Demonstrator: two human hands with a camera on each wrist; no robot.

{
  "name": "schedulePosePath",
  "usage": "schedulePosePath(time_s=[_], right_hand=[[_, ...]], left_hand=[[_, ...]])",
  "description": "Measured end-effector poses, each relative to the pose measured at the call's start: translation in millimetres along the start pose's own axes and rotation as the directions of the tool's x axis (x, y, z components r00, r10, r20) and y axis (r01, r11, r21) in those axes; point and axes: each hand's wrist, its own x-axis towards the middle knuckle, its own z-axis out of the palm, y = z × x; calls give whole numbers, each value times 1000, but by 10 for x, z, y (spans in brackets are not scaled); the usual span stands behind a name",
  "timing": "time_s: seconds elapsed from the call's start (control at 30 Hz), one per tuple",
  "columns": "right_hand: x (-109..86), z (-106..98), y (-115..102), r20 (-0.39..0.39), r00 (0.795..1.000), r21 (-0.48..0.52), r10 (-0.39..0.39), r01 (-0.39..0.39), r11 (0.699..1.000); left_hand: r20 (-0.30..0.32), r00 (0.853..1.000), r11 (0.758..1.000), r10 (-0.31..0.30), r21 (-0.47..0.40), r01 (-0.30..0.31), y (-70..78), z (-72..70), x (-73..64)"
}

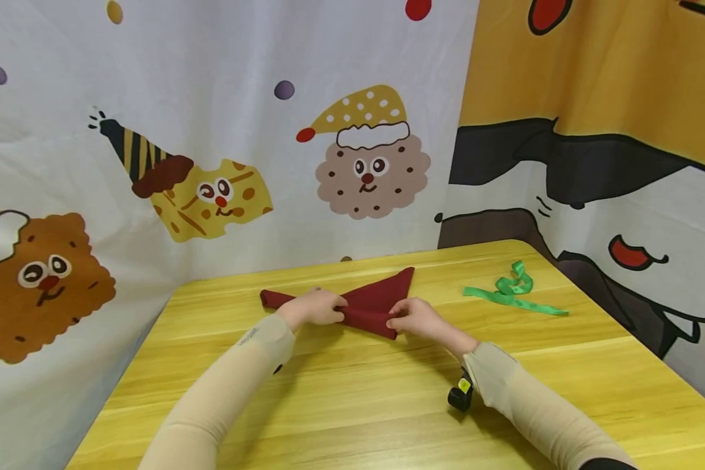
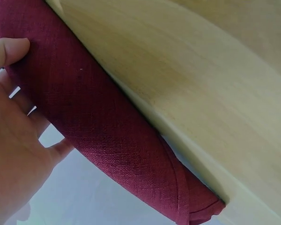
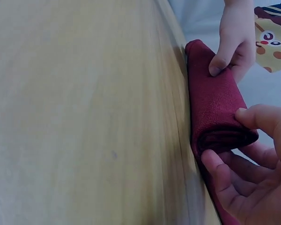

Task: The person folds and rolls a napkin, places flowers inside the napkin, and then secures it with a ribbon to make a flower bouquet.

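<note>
We saw the left hand (image 1: 317, 307) and the right hand (image 1: 418, 318) both gripping the partly rolled red cloth (image 1: 382, 292) on the table (image 1: 352, 405), beside a green ribbon (image 1: 512, 301).

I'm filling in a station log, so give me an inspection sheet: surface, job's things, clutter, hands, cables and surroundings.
Surface: table, yellowish wood grain.
Job's things: dark red cloth, partly rolled, a pointed flap spread beyond the roll.
Clutter: green ribbon, loosely curled, on the table's right side, apart from the cloth.
Hands: left hand holds the roll; right hand grips its end.
Cables: nothing seen.
Surroundings: cartoon-print curtain behind the table.
</note>
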Motion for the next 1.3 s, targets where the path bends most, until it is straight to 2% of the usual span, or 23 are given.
schedulePosePath(time_s=[0.17, 0.27, 0.4, 0.5, 0.63, 0.83, 0.93, 1.07, 1.2, 1.3], right_hand=[[41, 40, -6, 4, 999, 16, -34, 34, 999], [76, 69, -3, -10, 999, 8, -42, 42, 999], [123, 91, 32, 7, 999, -13, -40, 40, 999], [158, 95, 62, 32, 999, -31, -29, 30, 999], [193, 84, 90, 49, 999, -34, -11, 12, 999], [203, 58, 91, 15, 1000, -121, -17, 19, 992], [201, 55, 78, -4, 999, -181, -40, 38, 983], [206, 63, 59, -40, 995, -283, -87, 72, 956], [209, 62, 57, -75, 991, -396, -112, 73, 915], [209, 45, 59, -84, 991, -424, -103, 58, 904]], left_hand=[[10, 1000, 995, -27, -98, 28, -62, 11, 37], [-13, 999, 985, -42, -166, 40, -109, 45, 68], [-69, 997, 984, -25, -180, 12, -155, 109, 114], [-113, 993, 989, -25, -147, 8, -171, 151, 140], [-171, 983, 996, -63, -68, 52, -163, 190, 162], [-240, 965, 992, -107, 36, 119, -103, 250, 181], [-257, 961, 989, -105, 79, 129, -58, 284, 176], [-223, 973, 991, -54, 105, 79, 39, 303, 130], [-106, 994, 997, -14, 70, 22, 164, 307, 69], [-38, 999, 999, -25, 28, 26, 241, 310, 51]])
